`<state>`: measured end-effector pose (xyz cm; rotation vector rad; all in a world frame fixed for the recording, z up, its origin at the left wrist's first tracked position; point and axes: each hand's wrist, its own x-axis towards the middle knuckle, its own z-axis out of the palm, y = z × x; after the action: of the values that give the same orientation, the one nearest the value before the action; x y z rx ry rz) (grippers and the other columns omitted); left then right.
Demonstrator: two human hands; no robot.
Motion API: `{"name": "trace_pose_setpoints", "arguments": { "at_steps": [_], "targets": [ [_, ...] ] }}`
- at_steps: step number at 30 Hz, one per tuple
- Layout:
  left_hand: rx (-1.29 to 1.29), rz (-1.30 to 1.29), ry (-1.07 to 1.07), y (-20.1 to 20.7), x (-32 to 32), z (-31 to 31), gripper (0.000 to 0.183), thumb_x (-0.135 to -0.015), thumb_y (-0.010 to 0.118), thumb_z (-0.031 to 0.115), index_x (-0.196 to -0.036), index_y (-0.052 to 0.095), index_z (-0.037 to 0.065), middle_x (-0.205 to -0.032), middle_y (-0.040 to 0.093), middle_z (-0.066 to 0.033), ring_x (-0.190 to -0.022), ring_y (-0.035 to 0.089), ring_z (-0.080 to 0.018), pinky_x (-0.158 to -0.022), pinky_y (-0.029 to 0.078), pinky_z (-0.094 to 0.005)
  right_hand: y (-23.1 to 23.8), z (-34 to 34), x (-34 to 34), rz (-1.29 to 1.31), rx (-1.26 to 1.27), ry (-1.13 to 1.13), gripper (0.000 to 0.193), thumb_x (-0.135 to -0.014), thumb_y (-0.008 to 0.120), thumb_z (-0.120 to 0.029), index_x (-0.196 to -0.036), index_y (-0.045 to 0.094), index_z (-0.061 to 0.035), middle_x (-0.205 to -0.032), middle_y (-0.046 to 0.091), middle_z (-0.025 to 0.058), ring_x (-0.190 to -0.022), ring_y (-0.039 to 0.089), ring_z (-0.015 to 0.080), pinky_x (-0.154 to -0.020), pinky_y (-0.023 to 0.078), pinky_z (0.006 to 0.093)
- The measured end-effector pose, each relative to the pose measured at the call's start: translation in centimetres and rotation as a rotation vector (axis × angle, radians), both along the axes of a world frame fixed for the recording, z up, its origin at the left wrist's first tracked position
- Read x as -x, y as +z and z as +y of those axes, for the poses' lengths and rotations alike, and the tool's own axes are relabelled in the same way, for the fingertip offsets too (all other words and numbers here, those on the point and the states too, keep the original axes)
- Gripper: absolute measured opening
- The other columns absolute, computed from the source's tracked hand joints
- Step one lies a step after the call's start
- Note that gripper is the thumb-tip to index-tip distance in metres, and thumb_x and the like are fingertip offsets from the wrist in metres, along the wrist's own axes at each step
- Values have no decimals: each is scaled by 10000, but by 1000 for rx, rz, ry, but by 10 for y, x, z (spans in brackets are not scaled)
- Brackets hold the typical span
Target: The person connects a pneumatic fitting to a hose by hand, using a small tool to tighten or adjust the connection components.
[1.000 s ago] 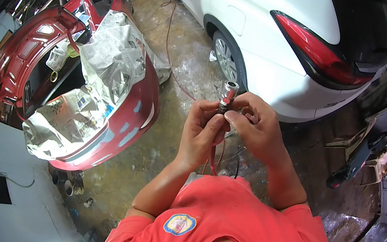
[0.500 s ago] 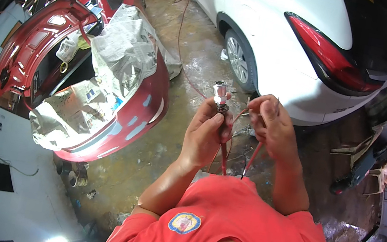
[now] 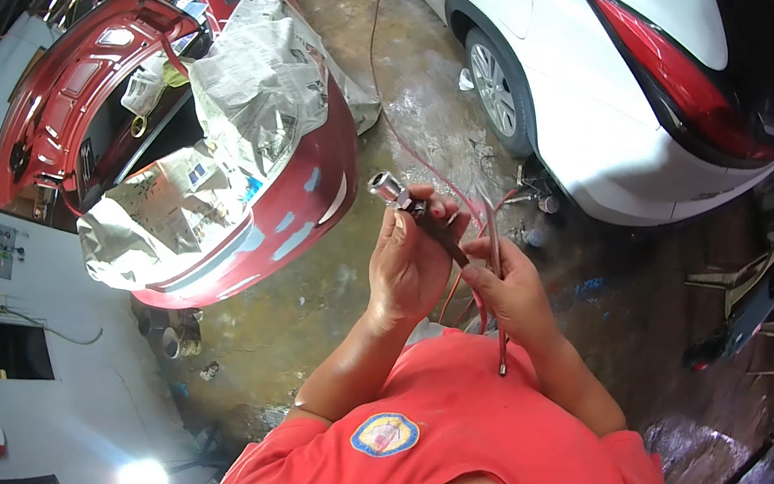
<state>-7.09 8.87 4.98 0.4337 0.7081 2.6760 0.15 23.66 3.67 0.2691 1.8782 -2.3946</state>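
Observation:
My left hand point(image 3: 411, 271) is closed round a shiny metal hose coupler point(image 3: 393, 189), which tilts with its open end up and to the left. A dark part behind the coupler runs between the fingers toward my right hand point(image 3: 509, 290). That hand pinches the thin red hose point(image 3: 477, 315) close beside the left one. One length of the hose hangs in front of my red shirt, with a small dark tip at its lower end. Where the hose meets the coupler is partly hidden by my fingers.
At the left stands a red car point(image 3: 326, 167) with its trunk lid point(image 3: 90, 68) raised and newspaper sheets point(image 3: 259, 90) over its rear. A white car point(image 3: 612, 166) stands ahead to the right. More red hose point(image 3: 376, 58) crosses the floor between them. Plastic chairs point(image 3: 741, 273) lie at the far right.
The coupler has tipped from upright to slanting left. My right hand has come down and left, closer to the left hand, and now grips the hose.

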Motion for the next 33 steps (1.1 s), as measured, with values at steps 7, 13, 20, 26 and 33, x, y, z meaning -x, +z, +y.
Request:
{"name": "trace_pose_setpoints", "arguments": {
  "at_steps": [7, 13, 20, 26, 33],
  "targets": [
    [416, 245, -46, -16, 6, -50, 523, -1014, 670, 336, -1400, 523, 14, -1304, 577, -140, -1333, 530, -300, -1160, 387, -479, 11, 36, 7, -65, -21, 214, 190, -992, 695, -206, -1064, 625, -45, -891, 674, 18, -735, 572, 52, -634, 454, 235],
    [251, 359, -157, -28, 13, -59, 675, -964, 540, 655, -1237, 569, 38, -1058, 615, -153, -1072, 584, -310, -936, 487, -478, -23, 22, 4, -94, 221, 455, 170, -1008, 664, -215, -1051, 605, -61, -828, 667, 8, -589, 519, 35, -511, 388, 207],
    [-1, 185, -120, 7, 51, -49, 723, -969, 384, 790, -818, 457, 87, -677, 393, -44, -546, 362, -146, -443, 280, -284, -35, -54, 28, 198, 88, 113, 277, -1037, 653, -302, -1109, 608, -38, -870, 655, 3, -686, 560, 89, -617, 469, 286],
    [177, -219, -121, -17, 89, -96, 651, -1007, 405, 710, -820, 448, 88, -693, 389, -36, -546, 344, -138, -452, 263, -268, 12, -66, 9, 100, -568, -145, 321, -1055, 604, -211, -1294, 616, 4, -933, 660, 77, -850, 661, 204, -797, 537, 319],
    [370, -321, -134, -58, 75, -123, 587, -1050, 394, 642, -855, 454, 92, -752, 420, -30, -575, 345, -123, -457, 259, -258, 10, -141, 9, 266, -948, -301, 313, -964, 657, -130, -1273, 664, -79, -953, 673, 142, -777, 687, 346, -662, 551, 393]
  ]
}}
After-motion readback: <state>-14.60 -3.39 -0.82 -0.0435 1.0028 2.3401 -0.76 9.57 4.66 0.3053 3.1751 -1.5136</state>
